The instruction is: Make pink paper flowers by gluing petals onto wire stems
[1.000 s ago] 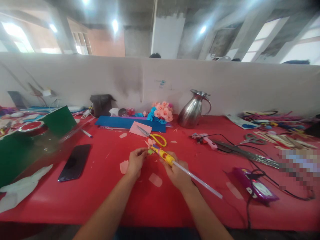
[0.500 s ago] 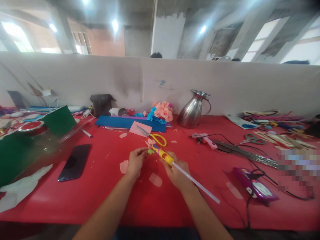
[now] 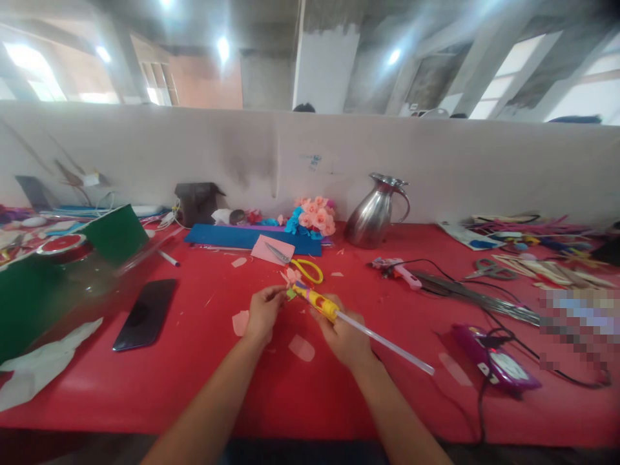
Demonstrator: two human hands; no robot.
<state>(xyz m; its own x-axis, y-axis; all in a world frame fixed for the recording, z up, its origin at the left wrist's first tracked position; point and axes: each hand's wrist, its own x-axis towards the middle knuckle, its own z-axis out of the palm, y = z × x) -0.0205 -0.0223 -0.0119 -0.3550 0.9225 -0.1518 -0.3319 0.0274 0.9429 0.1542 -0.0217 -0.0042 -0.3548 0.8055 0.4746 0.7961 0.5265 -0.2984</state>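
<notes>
My right hand (image 3: 343, 336) grips a yellow glue gun (image 3: 317, 299) with a long clear glue stick (image 3: 387, 344) sticking out behind it toward the right. The gun's nozzle touches a small pink paper flower (image 3: 291, 279) with a green bit under it. My left hand (image 3: 264, 313) pinches that flower from the left, fingers closed. Both hands hover just above the red table (image 3: 300, 387). Pink paper petals (image 3: 301, 349) lie beside my hands.
Yellow-handled scissors (image 3: 301, 266) on pink paper, blue foam sheet (image 3: 242, 237), paper flower bunch (image 3: 312, 218) and steel jug (image 3: 375, 212) lie behind. A phone (image 3: 144, 314) and green sheet (image 3: 58, 271) sit left. Another glue gun (image 3: 397, 270), wires, purple device (image 3: 496, 368) and scissors (image 3: 487, 270) sit right.
The glue stick's rear end has swung slightly down, then back up and right. The hands stay almost where they were, holding the flower and gun.
</notes>
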